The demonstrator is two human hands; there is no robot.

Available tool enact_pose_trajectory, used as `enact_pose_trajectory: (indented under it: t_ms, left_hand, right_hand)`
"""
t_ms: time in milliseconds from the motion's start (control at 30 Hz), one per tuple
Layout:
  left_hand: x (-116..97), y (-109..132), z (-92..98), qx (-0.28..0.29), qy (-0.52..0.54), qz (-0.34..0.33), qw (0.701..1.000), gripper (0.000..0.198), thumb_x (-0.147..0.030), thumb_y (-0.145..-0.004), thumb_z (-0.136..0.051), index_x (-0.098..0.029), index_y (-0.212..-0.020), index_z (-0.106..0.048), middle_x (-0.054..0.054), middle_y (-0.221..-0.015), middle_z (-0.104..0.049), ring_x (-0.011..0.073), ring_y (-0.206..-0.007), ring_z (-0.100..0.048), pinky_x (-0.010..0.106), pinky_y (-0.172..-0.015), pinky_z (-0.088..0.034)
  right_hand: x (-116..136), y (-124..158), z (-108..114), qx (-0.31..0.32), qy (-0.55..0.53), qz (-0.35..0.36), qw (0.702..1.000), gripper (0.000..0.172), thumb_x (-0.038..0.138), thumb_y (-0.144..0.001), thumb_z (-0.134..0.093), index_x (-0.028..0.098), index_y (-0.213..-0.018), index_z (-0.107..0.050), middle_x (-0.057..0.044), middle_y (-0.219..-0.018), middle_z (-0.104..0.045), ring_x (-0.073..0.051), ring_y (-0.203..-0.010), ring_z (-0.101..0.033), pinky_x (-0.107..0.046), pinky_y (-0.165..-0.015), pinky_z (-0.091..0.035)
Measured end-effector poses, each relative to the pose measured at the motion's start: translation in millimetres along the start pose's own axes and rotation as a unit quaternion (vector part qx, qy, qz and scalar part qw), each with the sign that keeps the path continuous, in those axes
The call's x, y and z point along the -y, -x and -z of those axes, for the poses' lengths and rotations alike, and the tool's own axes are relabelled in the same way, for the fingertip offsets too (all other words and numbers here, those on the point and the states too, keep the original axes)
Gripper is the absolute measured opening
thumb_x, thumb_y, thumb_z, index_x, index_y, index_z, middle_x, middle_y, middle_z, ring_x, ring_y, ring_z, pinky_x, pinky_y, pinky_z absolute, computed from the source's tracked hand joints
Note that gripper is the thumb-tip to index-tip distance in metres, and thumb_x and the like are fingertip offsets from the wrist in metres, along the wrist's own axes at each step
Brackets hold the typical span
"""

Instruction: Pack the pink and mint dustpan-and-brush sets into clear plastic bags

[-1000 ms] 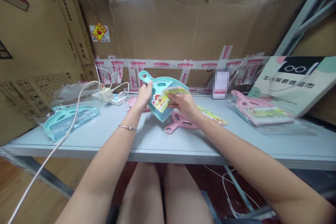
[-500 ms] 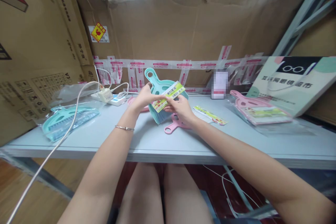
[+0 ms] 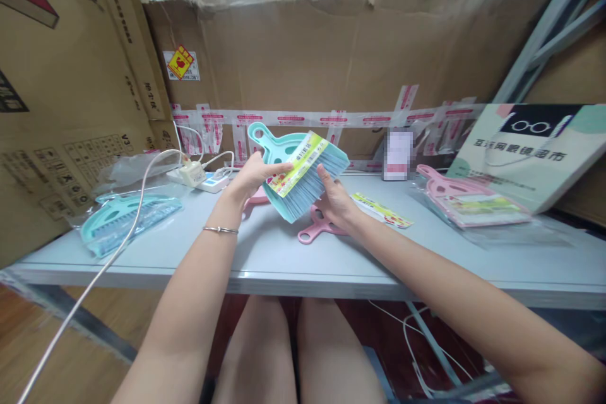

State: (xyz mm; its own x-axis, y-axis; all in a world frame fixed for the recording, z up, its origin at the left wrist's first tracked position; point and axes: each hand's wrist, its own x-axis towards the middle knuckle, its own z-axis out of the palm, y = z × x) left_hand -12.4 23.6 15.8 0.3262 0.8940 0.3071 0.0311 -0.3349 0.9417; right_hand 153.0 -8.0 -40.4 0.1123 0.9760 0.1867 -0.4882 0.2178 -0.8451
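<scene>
Tilting the teal plastic brush-and-dustpan set (image 3: 303,186) up above the grey tabletop (image 3: 284,259), we are now turning its bristles toward us. Half a second ago we were pinching the yellow-green paper label (image 3: 298,164) in front of it, and now it is lying across the bristles. Our left hand (image 3: 255,175) is pressing a thumb on the label's end. Our right hand (image 3: 337,202) is cupping the bristles, fingers curled. The left clear plastic bag (image 3: 76,221) is holding a second teal set (image 3: 127,218), and the right clear plastic bag (image 3: 534,230) is holding a pink set (image 3: 466,202).

Small box (image 3: 399,153) at the back wall is blurred out, face unreadable. Label (image 3: 297,165) print on the teal brush (image 3: 307,188) is too small to read. Right hand (image 3: 337,202) hides the pink plastic piece (image 3: 318,230) beyond its handle. Printed board (image 3: 530,148) is cut off at the right edge.
</scene>
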Motion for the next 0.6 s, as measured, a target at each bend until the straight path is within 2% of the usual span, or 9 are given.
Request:
enact_pose_trajectory:
  t_ms: [67, 133, 267, 400, 467, 533, 567, 600]
  left_hand:
    - [1, 3, -5.9, 0.022, -0.018, 0.0, 1.0, 0.051, -0.03, -0.061, -0.078, -0.014, -0.106, -0.061, 0.011, -0.108, -0.067, 0.0249, -0.098, -0.063, 0.04, -0.088, -0.049]
    - [3, 4, -10.5, 0.022, -0.035, 0.007, 0.999, 0.051, -0.03, -0.059, -0.079, -0.015, -0.104, -0.06, 0.011, -0.108, -0.067, 0.025, -0.098, -0.063, 0.04, -0.086, -0.05]
    - [8, 1, -15.6, -0.025, -0.08, 0.038, 0.996, 0.058, -0.027, -0.053, -0.083, -0.012, -0.102, -0.057, 0.014, -0.107, -0.066, 0.0258, -0.095, -0.063, 0.04, -0.082, -0.051]
    - [5, -2, -8.8, -0.047, -0.14, 0.01, 0.989, 0.048, -0.039, -0.058, -0.079, -0.014, -0.095, -0.06, 0.012, -0.101, -0.068, 0.0235, -0.091, -0.064, 0.035, -0.078, -0.051]
    - [-2, -3, 9.0, -0.094, -0.179, 0.019, 0.979, 0.043, -0.046, -0.062, -0.074, -0.014, -0.087, -0.062, 0.011, -0.092, -0.069, 0.0218, -0.083, -0.065, 0.033, -0.072, -0.052]
    - [-12, -2, 39.9, -0.184, -0.218, 0.046, 0.957, 0.04, -0.05, -0.069, -0.067, -0.012, -0.081, -0.061, 0.011, -0.08, -0.068, 0.0201, -0.072, -0.065, 0.032, -0.066, -0.052]
    - [-18, 0, 59.3, -0.242, -0.245, 0.046, 0.938, 0.04, -0.051, -0.076, -0.059, -0.012, -0.079, -0.061, 0.012, -0.078, -0.067, 0.0196, -0.07, -0.064, 0.033, -0.066, -0.052]
    - [-24, 2, 80.2, -0.316, -0.282, 0.032, 0.905, 0.04, -0.049, -0.082, -0.05, -0.011, -0.08, -0.061, 0.012, -0.08, -0.067, 0.0196, -0.072, -0.064, 0.034, -0.069, -0.052]
  right_hand:
    - [-1, 3, -4, 0.036, -0.056, -0.053, 0.996, 0.035, 0.037, -0.069, -0.073, 0.022, -0.097, -0.059, -0.001, -0.089, -0.071, -0.017, -0.083, -0.067, -0.032, -0.075, -0.056]
    - [-1, 6, -7, 0.018, -0.088, -0.076, 0.993, 0.033, 0.028, -0.07, -0.073, 0.02, -0.099, -0.061, -0.002, -0.092, -0.072, -0.019, -0.086, -0.068, -0.036, -0.082, -0.056]
    - [-1, 7, -8, -0.001, -0.114, -0.09, 0.989, 0.031, 0.015, -0.07, -0.07, 0.019, -0.099, -0.061, -0.003, -0.09, -0.073, -0.02, -0.085, -0.069, -0.038, -0.084, -0.056]
    - [1, 7, -8, -0.005, -0.094, -0.076, 0.993, 0.028, 0.013, -0.071, -0.069, 0.018, -0.097, -0.062, -0.003, -0.089, -0.073, -0.02, -0.082, -0.07, -0.036, -0.081, -0.057]
    - [1, 8, -9, -0.006, -0.089, -0.073, 0.993, 0.028, 0.014, -0.071, -0.07, 0.018, -0.097, -0.063, -0.004, -0.089, -0.074, -0.02, -0.082, -0.07, -0.037, -0.081, -0.058]
    - [1, 9, -8, -0.009, -0.093, -0.076, 0.993, 0.029, 0.014, -0.069, -0.07, 0.018, -0.097, -0.063, -0.004, -0.089, -0.074, -0.021, -0.083, -0.07, -0.038, -0.081, -0.058]
    - [1, 9, -8, -0.014, -0.096, -0.078, 0.992, 0.03, 0.014, -0.069, -0.071, 0.018, -0.097, -0.063, -0.004, -0.088, -0.074, -0.021, -0.084, -0.07, -0.038, -0.082, -0.057]
    - [0, 9, -8, -0.021, -0.098, -0.08, 0.992, 0.03, 0.014, -0.068, -0.071, 0.018, -0.097, -0.063, -0.004, -0.087, -0.074, -0.021, -0.084, -0.07, -0.039, -0.082, -0.057]
